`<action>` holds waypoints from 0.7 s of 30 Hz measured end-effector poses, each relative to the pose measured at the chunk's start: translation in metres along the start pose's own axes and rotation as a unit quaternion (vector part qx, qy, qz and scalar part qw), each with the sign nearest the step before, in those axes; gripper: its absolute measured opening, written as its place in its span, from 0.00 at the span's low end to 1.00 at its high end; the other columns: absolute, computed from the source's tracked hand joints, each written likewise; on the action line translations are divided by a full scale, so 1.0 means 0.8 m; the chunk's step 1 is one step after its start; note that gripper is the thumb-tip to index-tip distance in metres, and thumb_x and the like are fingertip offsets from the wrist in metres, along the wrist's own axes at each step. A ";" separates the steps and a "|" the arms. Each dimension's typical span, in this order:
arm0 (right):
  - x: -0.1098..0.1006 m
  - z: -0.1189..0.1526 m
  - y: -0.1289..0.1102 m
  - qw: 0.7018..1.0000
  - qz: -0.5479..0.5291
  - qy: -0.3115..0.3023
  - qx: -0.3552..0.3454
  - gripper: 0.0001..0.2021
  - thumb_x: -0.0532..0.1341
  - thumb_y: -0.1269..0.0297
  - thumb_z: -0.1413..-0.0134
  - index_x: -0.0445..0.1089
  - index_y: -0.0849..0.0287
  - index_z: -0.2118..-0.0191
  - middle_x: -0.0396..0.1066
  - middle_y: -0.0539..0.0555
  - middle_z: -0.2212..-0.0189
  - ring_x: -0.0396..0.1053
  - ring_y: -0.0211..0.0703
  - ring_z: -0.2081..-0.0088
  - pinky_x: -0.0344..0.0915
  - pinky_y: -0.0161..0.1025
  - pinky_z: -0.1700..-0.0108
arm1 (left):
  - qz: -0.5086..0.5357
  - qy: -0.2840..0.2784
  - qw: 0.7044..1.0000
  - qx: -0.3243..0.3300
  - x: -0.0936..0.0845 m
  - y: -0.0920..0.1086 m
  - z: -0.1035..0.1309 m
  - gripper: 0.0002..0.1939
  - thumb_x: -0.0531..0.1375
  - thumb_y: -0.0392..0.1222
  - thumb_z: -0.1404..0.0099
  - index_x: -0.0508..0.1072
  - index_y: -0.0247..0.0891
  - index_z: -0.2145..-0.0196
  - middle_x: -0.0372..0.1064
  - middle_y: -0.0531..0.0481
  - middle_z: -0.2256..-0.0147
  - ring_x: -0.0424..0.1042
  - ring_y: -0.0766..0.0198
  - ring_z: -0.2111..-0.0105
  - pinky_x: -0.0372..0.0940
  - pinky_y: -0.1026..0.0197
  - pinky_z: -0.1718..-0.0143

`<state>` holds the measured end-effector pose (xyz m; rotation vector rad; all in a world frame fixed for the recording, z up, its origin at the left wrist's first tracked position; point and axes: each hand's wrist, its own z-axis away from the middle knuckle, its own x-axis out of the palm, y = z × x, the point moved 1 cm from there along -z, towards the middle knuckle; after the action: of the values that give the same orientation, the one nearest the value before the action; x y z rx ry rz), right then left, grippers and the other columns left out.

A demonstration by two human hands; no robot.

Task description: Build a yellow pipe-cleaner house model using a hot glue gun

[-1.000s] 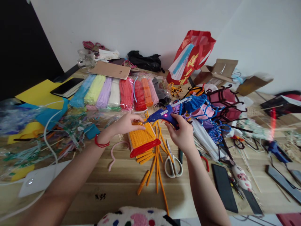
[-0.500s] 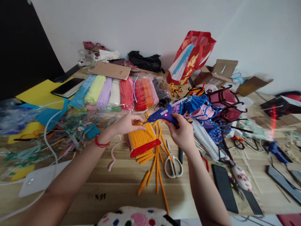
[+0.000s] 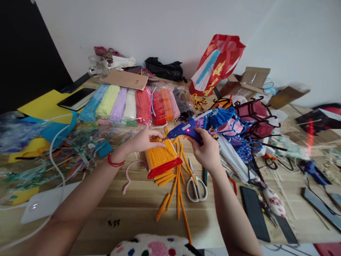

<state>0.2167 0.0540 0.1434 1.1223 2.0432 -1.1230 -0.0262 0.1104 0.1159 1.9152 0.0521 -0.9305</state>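
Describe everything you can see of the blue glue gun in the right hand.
The blue glue gun is pistol-shaped, with a smooth, plastic-looking body, a small white label and a glowing red light on its side. What looks like a pale glue stick juts from its rear. The right hand grips its handle, holding it above the table, tilted nose-down. Its narrow nozzle points toward the left hand, over the orange fuzzy panel; whether the tip touches anything is unclear.

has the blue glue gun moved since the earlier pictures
No, not visibly: measured against the white-handled scissors on the table, the blue glue gun in the right hand keeps the same place and tilt.
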 end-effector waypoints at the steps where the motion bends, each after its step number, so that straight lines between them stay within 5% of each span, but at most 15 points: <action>1: 0.000 0.000 0.000 1.000 0.000 0.000 0.002 0.14 0.58 0.60 0.45 0.67 0.56 0.52 0.76 0.58 0.61 0.74 0.52 0.62 0.70 0.45 0.62 | 0.001 0.001 1.000 0.000 0.000 0.000 0.000 0.13 0.65 0.48 0.43 0.76 0.36 0.65 0.77 0.47 0.64 0.74 0.62 0.65 0.66 0.61 0.62; 21: 0.003 -0.001 0.002 1.000 -0.006 0.002 0.008 0.15 0.59 0.58 0.45 0.67 0.56 0.52 0.76 0.58 0.60 0.74 0.52 0.63 0.69 0.44 0.63 | 0.006 -0.005 1.000 0.007 0.000 -0.001 -0.002 0.13 0.64 0.48 0.43 0.76 0.36 0.65 0.76 0.49 0.66 0.72 0.62 0.67 0.64 0.62 0.64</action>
<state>0.2166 0.0560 0.1417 1.1241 2.0496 -1.1461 -0.0259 0.1119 0.1157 1.9211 0.0293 -0.9348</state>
